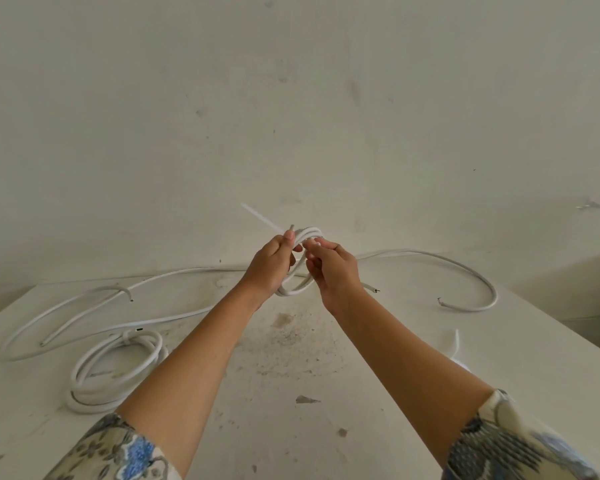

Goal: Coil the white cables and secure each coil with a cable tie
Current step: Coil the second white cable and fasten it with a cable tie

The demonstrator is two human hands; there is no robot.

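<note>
The left hand (pixel 272 265) grips a small coil (pixel 297 291) of white cable, fingers curled round its strands and round a cable tie (pixel 260 218) whose tail juts up past the knuckles; the right hand (pixel 333 271), just beside it, pinches the coil's top strands; both hang above the table (pixel 291 427); under the left forearm's outer side lies a tied coil (pixel 118 372); a loose cable (pixel 187 271) trails beyond the left hand; another cable (pixel 406 251) arcs beyond the right.

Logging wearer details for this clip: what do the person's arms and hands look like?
Forearms are bare. The left hand and right hand show no gloves, rings or watch. The left sleeve and right sleeve are cream fabric with a blue and grey print.
</note>
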